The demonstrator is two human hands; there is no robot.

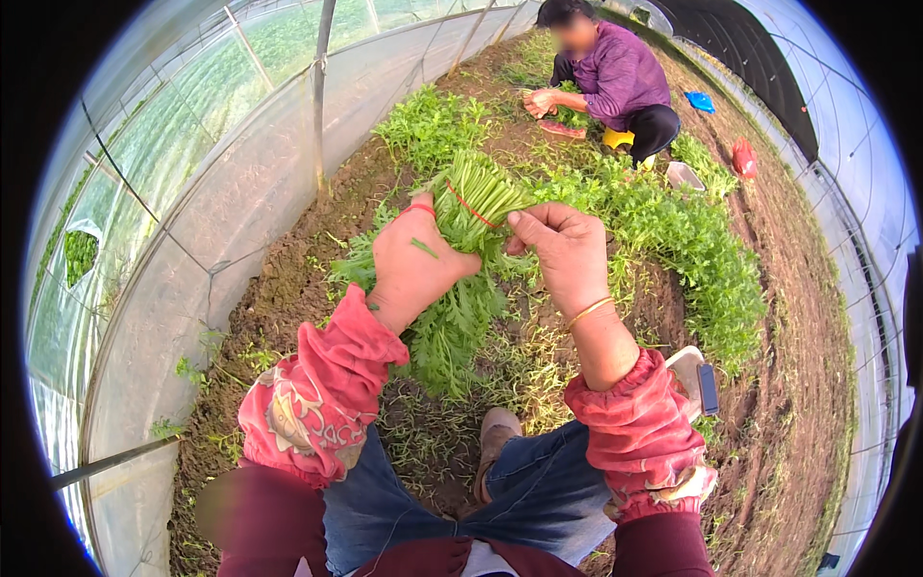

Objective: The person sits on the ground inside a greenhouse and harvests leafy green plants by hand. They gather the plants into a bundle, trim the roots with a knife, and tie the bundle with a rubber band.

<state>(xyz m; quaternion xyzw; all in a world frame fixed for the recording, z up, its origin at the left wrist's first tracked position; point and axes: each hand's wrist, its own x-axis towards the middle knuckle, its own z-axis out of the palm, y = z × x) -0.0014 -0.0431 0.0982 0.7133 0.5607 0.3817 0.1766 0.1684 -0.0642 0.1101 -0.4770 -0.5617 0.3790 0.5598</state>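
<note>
My left hand [422,263] grips a bundle of leafy greens [458,328], its cut stems up and its lobed leaves hanging below. Across the stems runs a red rubber band [472,205]. At the band's right end, the thumb and fingertips of my right hand [559,241] are pinched together against the bundle's edge; the exact hold is partly hidden. Another red band [418,210] circles the fingers of my left hand, and a bit of green leaf sticks to its back. A yellow bangle [591,311] sits on my right wrist.
A co-worker [620,72] squats ahead, holding greens. Piled greens [692,245] lie at right, more greens [433,126] ahead. By my right forearm is a pale container [689,368] with a dark phone-like object [707,389] at its edge. Plastic sheeting [238,209] walls the left.
</note>
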